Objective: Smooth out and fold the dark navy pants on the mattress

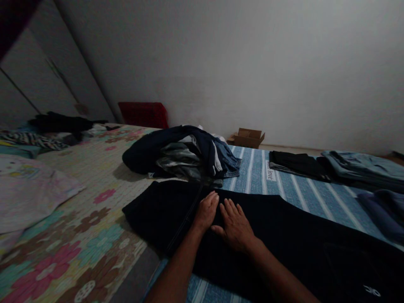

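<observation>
A pair of dark trousers lies stretched sideways across the bed, with pale stitching near the left end and a small white print at the lower right. My left hand rests on the upper part of the cloth, fingers extended and close together, seen partly edge-on. Just right of it, my right hand lies flat on the same trousers, fingers slightly spread and thumb toward the left hand. Neither hand grips anything. Beyond the hands sits a heap of crumpled clothes, dark blue, grey and denim.
Folded black garments, folded light jeans and a blue folded piece lie at right on the striped blue cover. A pale printed garment lies left on the flowered cover. Behind are a cardboard box and red object.
</observation>
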Demonstrator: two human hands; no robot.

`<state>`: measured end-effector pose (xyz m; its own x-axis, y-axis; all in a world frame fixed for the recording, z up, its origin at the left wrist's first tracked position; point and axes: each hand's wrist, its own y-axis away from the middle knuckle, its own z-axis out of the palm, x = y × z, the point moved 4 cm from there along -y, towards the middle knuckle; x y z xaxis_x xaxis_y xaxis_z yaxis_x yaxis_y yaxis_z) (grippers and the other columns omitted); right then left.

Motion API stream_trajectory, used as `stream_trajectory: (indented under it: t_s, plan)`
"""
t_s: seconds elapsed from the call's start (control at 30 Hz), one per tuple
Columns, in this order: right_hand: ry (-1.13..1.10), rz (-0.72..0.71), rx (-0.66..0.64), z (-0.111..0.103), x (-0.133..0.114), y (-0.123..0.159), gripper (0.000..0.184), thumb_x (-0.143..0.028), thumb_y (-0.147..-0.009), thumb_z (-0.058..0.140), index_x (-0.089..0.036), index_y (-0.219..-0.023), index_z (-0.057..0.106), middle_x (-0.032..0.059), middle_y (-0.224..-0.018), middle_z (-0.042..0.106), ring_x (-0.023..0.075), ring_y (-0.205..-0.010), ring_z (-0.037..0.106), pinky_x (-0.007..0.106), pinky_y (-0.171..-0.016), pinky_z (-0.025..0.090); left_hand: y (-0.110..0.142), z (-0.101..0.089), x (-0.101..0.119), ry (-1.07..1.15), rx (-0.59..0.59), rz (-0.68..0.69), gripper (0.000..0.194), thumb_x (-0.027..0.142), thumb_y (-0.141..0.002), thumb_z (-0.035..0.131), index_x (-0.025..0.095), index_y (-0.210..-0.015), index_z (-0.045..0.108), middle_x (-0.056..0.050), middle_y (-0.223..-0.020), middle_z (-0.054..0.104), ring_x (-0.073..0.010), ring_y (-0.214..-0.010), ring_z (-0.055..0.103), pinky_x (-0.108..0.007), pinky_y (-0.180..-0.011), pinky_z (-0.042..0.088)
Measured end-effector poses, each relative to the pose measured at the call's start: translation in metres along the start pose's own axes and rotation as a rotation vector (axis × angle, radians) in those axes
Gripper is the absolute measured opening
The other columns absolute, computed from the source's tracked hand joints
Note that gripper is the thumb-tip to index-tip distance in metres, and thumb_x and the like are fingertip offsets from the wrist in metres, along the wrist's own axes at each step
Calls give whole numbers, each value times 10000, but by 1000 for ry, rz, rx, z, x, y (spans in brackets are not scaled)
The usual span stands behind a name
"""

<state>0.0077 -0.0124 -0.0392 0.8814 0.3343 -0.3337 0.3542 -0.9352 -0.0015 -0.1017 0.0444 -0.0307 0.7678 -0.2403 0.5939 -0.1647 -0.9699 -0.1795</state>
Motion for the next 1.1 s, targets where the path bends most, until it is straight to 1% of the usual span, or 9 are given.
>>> stream_trajectory:
  t_s: [0.1, 0.2, 0.3, 0.37, 0.5, 0.67, 0.8, 0.97, 1.1]
  plan:
    - [4, 1, 7, 2, 1, 0, 819, -667, -864, 216, -79, -1433, 241, 164, -1497, 145, 279, -1382, 67, 463, -1102, 72, 3, -1, 6, -100, -12, 6, 466, 336, -912, 276, 104, -1218, 541, -107, -1341, 501, -163, -1249, 441, -301, -1060, 330]
    - [8, -5, 5, 4, 2, 0, 800, -655, -867, 230, -98, -1442, 221, 149, -1502, 143, 280, -1382, 71, 463, -1101, 71, 6, -2, 10, -221, -33, 17, 469, 349, -900, 326, 108, -1265, 495, -126, -1425, 388, -206, -1343, 291, -393, -1113, 204]
    - [9, -6, -6, 7, 3, -1, 818, -668, -861, 221, -91, -1441, 219, 160, -1500, 139, 285, -1382, 64, 466, -1100, 70, 7, -2, 5, -324, -75, -8, 550, 397, -892, 340, 69, -1327, 419, -161, -1480, 258, -263, -1384, 161, -477, -1115, 114]
    - [7, -4, -10, 7, 4, -1, 831, -678, -857, 212, -85, -1438, 229, 169, -1499, 138, 289, -1382, 63, 466, -1099, 70, 8, -1, 0, -372, -117, -31, 601, 433, -893, 323, 49, -1352, 377, -176, -1486, 224, -282, -1384, 153, -502, -1106, 116]
    - [4, -7, 1, 7, 4, -1, 839, -684, -855, 201, -80, -1437, 230, 171, -1498, 140, 288, -1382, 67, 465, -1099, 73, 6, 1, -4, -443, -182, -39, 614, 453, -903, 275, 72, -1381, 332, -153, -1499, 193, -260, -1388, 142, -490, -1105, 130]
    - [6, -9, 8, 7, 4, -2, 835, -683, -856, 194, -79, -1430, 251, 170, -1497, 152, 285, -1381, 79, 467, -1098, 75, 9, -6, 2, -504, -203, -45, 570, 420, -909, 274, 90, -1368, 350, -148, -1503, 193, -234, -1383, 177, -466, -1103, 159]
    - [11, -16, 16, 7, 4, -1, 828, -669, -864, 188, -63, -1422, 266, 178, -1493, 160, 286, -1380, 88, 462, -1097, 77, 18, -13, 2, -537, -218, -30, 591, 461, -902, 288, 115, -1379, 333, -126, -1508, 193, -226, -1389, 152, -455, -1107, 150]
    - [10, -14, 2, 4, 3, 0, 798, -640, -879, 181, -65, -1425, 261, 177, -1494, 156, 286, -1381, 82, 463, -1094, 86, 21, -10, -6, -558, -256, -33, 621, 490, -898, 267, 118, -1393, 313, -112, -1505, 206, -234, -1391, 139, -482, -1102, 151]
    - [6, -6, -6, 3, 2, 1, 807, -651, -873, 199, -66, -1425, 260, 178, -1494, 158, 282, -1381, 79, 458, -1095, 81, 21, -10, -8, -561, -260, -21, 627, 491, -901, 254, 108, -1393, 313, -113, -1504, 200, -231, -1391, 139, -488, -1103, 138]
